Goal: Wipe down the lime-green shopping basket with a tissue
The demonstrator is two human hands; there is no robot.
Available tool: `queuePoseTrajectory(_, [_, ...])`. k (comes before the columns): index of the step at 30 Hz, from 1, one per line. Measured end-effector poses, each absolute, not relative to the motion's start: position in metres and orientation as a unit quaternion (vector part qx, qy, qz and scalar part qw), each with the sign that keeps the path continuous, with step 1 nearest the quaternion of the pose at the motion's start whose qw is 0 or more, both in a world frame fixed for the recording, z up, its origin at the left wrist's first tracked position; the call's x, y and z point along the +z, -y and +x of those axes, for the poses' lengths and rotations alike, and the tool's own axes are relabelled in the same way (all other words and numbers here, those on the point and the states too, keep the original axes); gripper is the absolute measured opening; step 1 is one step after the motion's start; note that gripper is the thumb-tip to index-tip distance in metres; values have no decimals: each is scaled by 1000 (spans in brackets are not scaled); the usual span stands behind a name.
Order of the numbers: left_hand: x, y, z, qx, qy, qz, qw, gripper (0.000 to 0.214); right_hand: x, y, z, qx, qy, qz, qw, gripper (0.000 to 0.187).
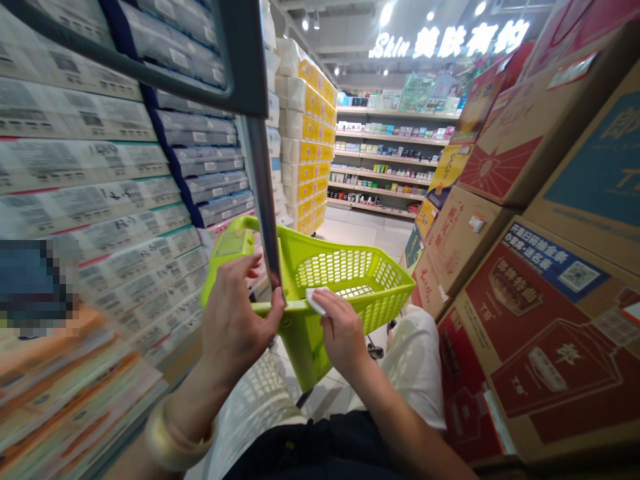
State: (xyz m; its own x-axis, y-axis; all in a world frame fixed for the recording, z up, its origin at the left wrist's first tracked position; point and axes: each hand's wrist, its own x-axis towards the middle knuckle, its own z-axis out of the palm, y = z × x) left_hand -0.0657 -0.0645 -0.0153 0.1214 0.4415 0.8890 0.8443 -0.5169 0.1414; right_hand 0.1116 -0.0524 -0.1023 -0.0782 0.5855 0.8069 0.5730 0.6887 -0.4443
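A lime-green shopping cart [340, 257] with a perforated basket stands between my knees. Its grey metal post [263, 200] rises to a dark plastic handle [245, 60] at the upper left. My left hand [235, 313] grips the cart's near rim beside the post, thumb on the near side and fingers reaching over, partly hidden. In my right hand [343, 327] is a white wipe [316, 302], pressed against the rim just right of the post. The wipe is folded small under the fingertips.
Cardboard cartons [540, 327] are stacked close on my right. Packaged goods [90, 173] rise in a wall on my left, with yellow-and-white packs [307, 133] farther along. Shelves of small products [385, 157] stand at the aisle's far end.
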Motion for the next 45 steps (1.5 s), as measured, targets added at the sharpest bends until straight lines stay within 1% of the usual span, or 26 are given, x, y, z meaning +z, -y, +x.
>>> queuePoseTrajectory(3, [-18, 69, -61, -524, 402, -712, 239, 55, -97, 56, 103, 6, 772, -338, 538, 44])
queuePoseTrajectory(6, [-20, 75, -56, -496, 356, -751, 251, 52, -103, 53, 108, -4, 754, -369, 543, 43])
queuePoseTrajectory(10, [-29, 77, -47, -462, 321, -802, 202, 51, -112, 49, 118, -16, 703, -440, 559, 42])
queuePoseTrajectory(15, [-38, 72, -29, -386, 317, -857, 125, 62, -106, 54, 113, -11, 758, -379, 531, 39])
queuePoseTrajectory(19, [-45, 66, -22, -323, 362, -868, 109, 67, -114, 49, 120, -30, 712, -435, 551, 41])
queuePoseTrajectory(22, [-51, 63, -19, -298, 398, -858, 126, 65, -120, 47, 124, -28, 698, -447, 558, 44])
queuePoseTrajectory(26, [-55, 64, -14, -249, 447, -842, 171, 62, -121, 48, 126, -25, 732, -419, 537, 43])
queuePoseTrajectory(31, [-54, 67, -7, -181, 483, -830, 213, 56, -127, 44, 137, -31, 683, -485, 544, 41])
queuePoseTrajectory(33, [-54, 67, -6, -165, 489, -828, 218, 52, -127, 45, 135, -30, 688, -474, 548, 42])
queuePoseTrajectory(37, [-55, 66, -9, -150, 493, -830, 216, 44, -126, 49, 130, -26, 737, -422, 527, 43])
queuePoseTrajectory(42, [-53, 66, -13, -145, 492, -827, 230, 39, -130, 43, 132, -31, 690, -481, 540, 43])
queuePoseTrajectory(45, [-51, 66, -14, -134, 496, -823, 242, 29, -128, 43, 126, -20, 712, -445, 543, 44])
